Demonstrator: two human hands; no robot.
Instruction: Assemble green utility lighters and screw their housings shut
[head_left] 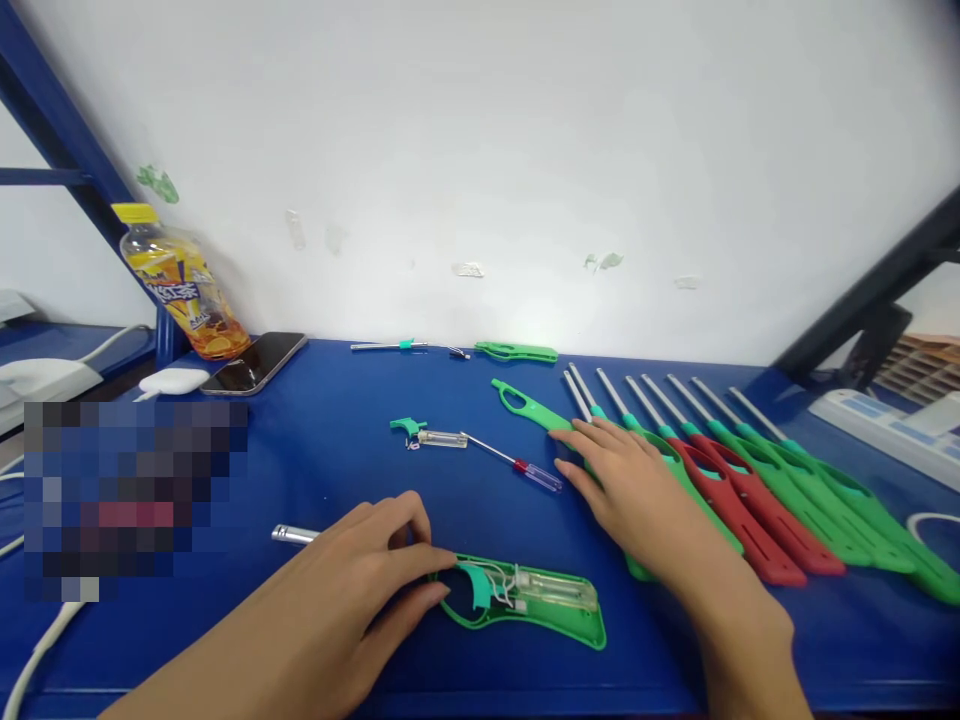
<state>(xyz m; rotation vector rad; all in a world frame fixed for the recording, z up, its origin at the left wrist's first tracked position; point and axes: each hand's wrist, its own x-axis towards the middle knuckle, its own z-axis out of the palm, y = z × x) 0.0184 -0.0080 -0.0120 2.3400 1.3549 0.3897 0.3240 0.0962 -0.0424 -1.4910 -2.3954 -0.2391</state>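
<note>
My left hand (367, 575) lies curled over the neck of an opened green lighter (536, 600), thumb and fingers pinching its shell near the teal trigger; the metal tube (292, 535) sticks out to the left. My right hand (630, 480) rests flat with its fingers stretched out on a green lighter shell half (525, 405) and the leftmost of the lined-up lighters. A small screwdriver with a red and clear handle (517, 465) lies just left of its fingertips. A loose teal trigger with a clear tube (427, 435) lies further left.
Several assembled green and red long lighters (750, 480) lie in a row at the right. At the back lie another green shell (517, 351) and a thin metal rod (405, 346). A drink bottle (180, 280), a phone (255, 362) and a white earbud case (174, 380) sit at the far left.
</note>
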